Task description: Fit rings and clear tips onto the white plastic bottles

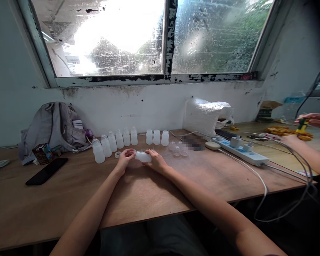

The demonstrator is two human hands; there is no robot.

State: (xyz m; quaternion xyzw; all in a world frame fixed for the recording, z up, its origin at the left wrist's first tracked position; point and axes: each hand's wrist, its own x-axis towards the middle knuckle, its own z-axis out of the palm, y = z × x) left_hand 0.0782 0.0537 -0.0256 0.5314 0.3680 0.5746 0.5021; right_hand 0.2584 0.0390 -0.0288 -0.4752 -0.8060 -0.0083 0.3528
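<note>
A frosted white baby bottle lies sideways between my hands, a little above the table. My right hand is closed round its right end. At the bottle's left end, the fingers of my left hand are pinched on its top; the exact part under the fingertips is too small to make out. Beside my left hand lies a small white ring. Several capped bottles stand upright in a slanting row behind my left hand. Three bottles without caps stand behind my right hand, with several clear domed caps nearby.
On the left are a grey backpack, a small dark box and a black phone. To the right lie a power strip with cables, a round white device and a white bag. Another person's hands work at far right.
</note>
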